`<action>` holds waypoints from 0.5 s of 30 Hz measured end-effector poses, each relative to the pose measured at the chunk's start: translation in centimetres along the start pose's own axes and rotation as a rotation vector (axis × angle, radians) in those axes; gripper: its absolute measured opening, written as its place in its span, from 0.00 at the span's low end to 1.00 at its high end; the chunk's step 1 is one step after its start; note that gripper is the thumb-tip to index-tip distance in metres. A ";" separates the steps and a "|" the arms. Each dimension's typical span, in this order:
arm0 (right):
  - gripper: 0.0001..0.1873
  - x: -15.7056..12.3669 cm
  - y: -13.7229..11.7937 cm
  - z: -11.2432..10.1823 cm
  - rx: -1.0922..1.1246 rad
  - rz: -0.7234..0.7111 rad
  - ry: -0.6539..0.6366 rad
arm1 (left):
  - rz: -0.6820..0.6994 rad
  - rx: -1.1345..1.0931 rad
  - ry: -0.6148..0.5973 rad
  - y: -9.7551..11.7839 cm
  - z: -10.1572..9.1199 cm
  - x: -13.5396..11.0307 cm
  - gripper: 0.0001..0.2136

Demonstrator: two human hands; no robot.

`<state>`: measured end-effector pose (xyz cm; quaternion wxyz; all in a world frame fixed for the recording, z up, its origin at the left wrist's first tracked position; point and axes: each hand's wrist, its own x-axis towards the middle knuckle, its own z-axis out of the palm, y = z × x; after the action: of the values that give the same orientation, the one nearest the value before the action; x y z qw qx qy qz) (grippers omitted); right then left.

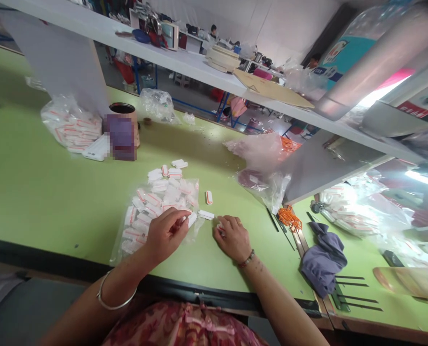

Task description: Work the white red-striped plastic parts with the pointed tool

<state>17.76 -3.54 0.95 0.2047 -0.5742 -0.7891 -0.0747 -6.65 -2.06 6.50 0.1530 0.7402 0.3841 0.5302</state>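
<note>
My left hand (167, 231) is curled over the near edge of a clear plastic bag (156, 211) full of small white pieces with red stripes, pinching one white piece (191, 219) at its fingertips. My right hand (232, 236) rests on the green table (37, 192) with fingers folded round a small white piece. A loose white piece (206, 214) lies between the two hands, and another (208, 197) stands a little farther back. Several more lie loose behind the bag (170, 170).
A second bag of white pieces (71, 127) and a brown cup (123, 127) sit far left. Orange clips (289, 218), a grey cloth (324, 257) and thin dark rods (354, 290) lie to the right. A white shelf (185, 62) runs overhead; people sit in the background.
</note>
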 end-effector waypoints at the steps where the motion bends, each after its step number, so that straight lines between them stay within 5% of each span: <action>1: 0.15 -0.1 0.6 0.2 0.066 0.019 0.040 | -0.011 0.012 0.010 0.0 0.0 0.0 0.06; 4: 0.15 0.2 1.7 0.3 0.399 0.227 0.136 | -0.067 0.034 0.042 -0.1 0.0 -0.2 0.07; 9: 0.22 4.4 -1.3 -1.0 1.369 0.899 0.165 | -0.113 0.030 0.050 0.0 0.1 -0.3 0.10; 12: 0.19 7.5 -5.7 -1.6 1.753 0.900 0.320 | -0.116 0.039 0.057 0.1 0.1 -0.3 0.11; 15: 0.15 8.7 -9.6 -1.7 1.861 0.792 0.254 | -0.147 0.064 0.079 0.1 0.0 -0.3 0.11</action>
<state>6.94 0.26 7.20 0.6624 -0.3948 -0.2597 0.5813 -6.66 -2.34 6.38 0.1522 0.6931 0.4599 0.5338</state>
